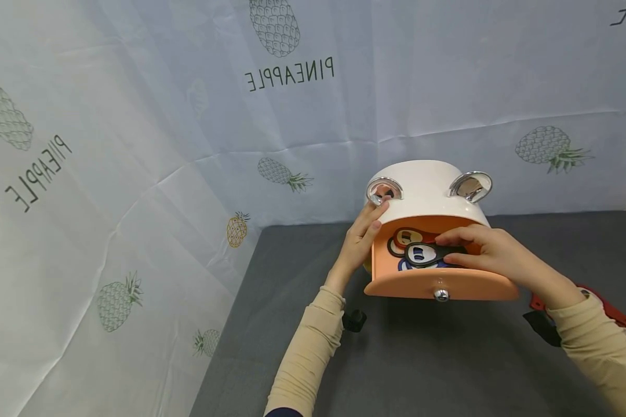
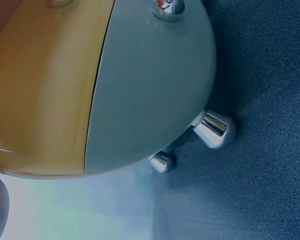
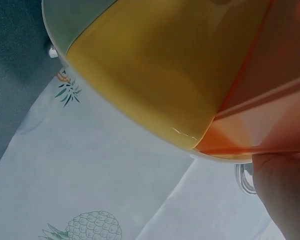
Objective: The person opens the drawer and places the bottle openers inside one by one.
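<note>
A rounded white storage box (image 1: 422,188) with chrome ear-shaped loops has its orange drawer (image 1: 412,284) pulled out. Inside lie flat round-ended pieces: a red one (image 1: 409,236), a black one (image 1: 421,255) with a pale centre, and a blue one (image 1: 403,265) partly beneath. My right hand (image 1: 480,249) reaches in from the right, thumb and fingers pinching the narrow end of the black piece; its exact kind I cannot tell. My left hand (image 1: 361,240) rests along the box's left side, fingers extended up to the left chrome loop (image 1: 385,190).
Below the orange drawer are a yellow drawer front (image 2: 50,100) and a grey-green one (image 2: 150,85), over chrome feet (image 2: 212,130). Red items (image 1: 610,310) and a black piece (image 1: 542,327) lie by the right sleeve. A small black object (image 1: 353,320) sits near the left wrist. Pineapple-print cloth hangs behind.
</note>
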Tool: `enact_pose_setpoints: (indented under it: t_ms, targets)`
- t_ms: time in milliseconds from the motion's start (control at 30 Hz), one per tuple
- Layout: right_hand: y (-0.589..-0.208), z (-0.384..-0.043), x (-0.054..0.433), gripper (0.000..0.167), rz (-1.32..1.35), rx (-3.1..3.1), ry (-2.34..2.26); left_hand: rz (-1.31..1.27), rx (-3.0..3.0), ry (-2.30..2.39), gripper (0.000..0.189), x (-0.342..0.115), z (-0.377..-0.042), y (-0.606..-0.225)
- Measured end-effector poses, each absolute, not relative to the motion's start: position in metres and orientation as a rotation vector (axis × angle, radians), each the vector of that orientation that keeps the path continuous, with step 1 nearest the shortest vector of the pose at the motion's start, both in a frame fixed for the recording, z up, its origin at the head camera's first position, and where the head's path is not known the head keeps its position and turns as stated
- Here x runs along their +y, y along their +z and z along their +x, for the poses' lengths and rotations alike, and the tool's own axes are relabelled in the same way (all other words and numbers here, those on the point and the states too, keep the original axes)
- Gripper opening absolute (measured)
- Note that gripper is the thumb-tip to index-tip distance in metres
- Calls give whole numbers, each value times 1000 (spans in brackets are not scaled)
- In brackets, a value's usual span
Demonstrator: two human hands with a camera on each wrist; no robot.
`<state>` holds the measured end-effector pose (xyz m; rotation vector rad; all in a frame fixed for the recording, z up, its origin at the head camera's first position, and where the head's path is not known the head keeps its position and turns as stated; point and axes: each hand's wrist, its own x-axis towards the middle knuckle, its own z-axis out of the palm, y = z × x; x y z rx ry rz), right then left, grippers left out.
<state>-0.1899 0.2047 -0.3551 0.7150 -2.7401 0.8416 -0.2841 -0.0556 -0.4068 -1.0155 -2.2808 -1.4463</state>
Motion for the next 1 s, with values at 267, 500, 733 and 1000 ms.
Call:
enact_pose_setpoints:
  t_ms: [267, 500, 733, 1000]
  targets:
    - [-355, -188, 206, 30, 677, -2742, 908, -1027, -2277, -1459, 79, -55, -285, -407]
    - [-356, -188, 207, 28, 682, -2698, 958, -1042, -2257, -1463, 75, -55, -285, -407]
    - [-355, -185, 210, 28, 637, -2679, 974, -1035, -2274, -1461, 75, -56, -285, -407]
    - [-352, -176, 216, 27, 500, -2648, 1030, -1026, -2271, -1458, 76, -56, -285, -408]
